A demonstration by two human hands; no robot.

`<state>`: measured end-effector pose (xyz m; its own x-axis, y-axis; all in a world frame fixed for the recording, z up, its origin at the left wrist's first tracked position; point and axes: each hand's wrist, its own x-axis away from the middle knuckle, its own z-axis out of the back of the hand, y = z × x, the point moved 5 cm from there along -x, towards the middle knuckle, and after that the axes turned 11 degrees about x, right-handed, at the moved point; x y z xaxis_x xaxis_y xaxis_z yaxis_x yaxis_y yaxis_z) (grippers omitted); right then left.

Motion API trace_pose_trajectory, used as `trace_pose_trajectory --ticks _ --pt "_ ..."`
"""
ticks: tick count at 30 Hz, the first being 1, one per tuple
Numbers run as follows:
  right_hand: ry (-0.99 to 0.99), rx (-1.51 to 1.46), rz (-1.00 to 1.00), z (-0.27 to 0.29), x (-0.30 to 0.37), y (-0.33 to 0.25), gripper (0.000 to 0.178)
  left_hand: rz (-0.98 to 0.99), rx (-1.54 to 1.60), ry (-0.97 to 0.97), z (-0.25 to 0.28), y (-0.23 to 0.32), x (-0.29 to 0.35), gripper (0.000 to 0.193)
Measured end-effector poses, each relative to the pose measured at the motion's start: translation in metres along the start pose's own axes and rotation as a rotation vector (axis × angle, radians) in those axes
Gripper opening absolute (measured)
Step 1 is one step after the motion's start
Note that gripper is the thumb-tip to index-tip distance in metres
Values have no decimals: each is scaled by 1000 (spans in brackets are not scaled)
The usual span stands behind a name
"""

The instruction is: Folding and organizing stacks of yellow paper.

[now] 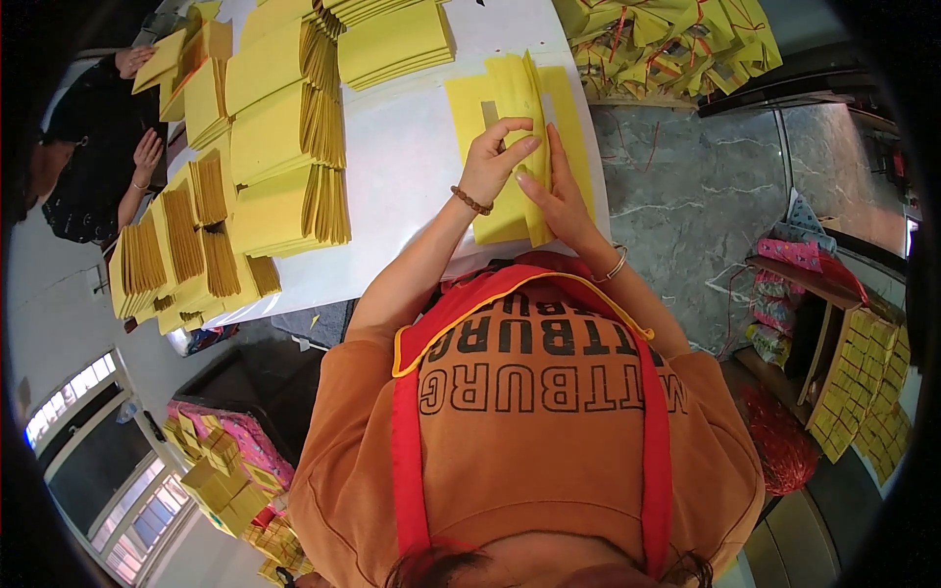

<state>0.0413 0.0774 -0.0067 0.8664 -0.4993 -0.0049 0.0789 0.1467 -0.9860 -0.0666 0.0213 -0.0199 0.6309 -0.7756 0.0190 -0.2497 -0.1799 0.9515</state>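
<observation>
A yellow paper sheet lies partly folded, its long middle flap raised and curling, on top of flat yellow paper at the table's right side. My left hand, with a beaded bracelet at its wrist, has its index finger and thumb curled together at the flap's left side. From the right, my right hand grips the lower part of the flap, thumb on the near face and fingers stretched along the other side. A grey patch shows on the sheet beside my left hand. Some fingertips are hidden by the paper.
Stacks of folded yellow paper cover the left of the white table. Another person's hands are at the far left edge by the stacks. Yellow pieces with red strings lie beyond at right. A wooden shelf stands right.
</observation>
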Motion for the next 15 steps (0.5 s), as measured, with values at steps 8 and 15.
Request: trace_pose_trajectory --ticks 8,15 --pt "-20 20 -22 0 0 3 85 54 49 19 1 -7 0 23" --pt "10 39 -12 2 0 -6 83 81 10 -6 -1 2 1 19"
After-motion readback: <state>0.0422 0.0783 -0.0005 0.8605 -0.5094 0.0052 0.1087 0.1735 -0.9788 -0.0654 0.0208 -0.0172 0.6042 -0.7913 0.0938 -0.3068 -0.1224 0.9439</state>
